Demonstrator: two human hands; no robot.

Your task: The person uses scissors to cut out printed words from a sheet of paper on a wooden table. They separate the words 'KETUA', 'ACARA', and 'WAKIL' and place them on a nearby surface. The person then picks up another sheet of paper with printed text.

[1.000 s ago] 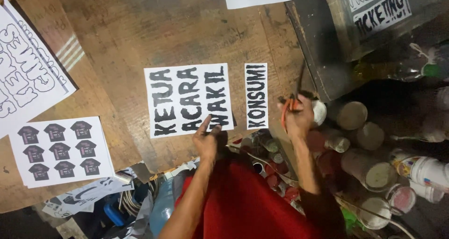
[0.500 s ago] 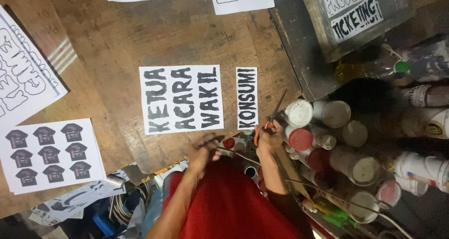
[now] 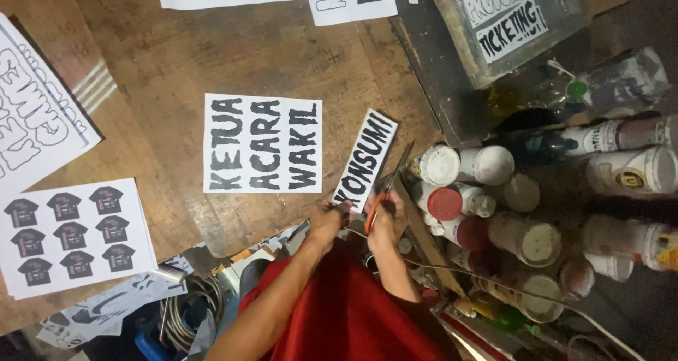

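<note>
1. Two hands meet at the near edge of the wooden table (image 3: 212, 64). The left hand (image 3: 328, 216) pinches the bottom end of a narrow lettered paper strip (image 3: 366, 160), which slants up and away from it.
2. The right hand (image 3: 385, 220), just beside it, is closed around orange-handled scissors (image 3: 388, 184), blades pointing up along the strip's right edge.
3. Left of both hands lies a larger lettered sheet (image 3: 263, 143).
4. Right of them stand lidded jars (image 3: 452, 191).
</note>
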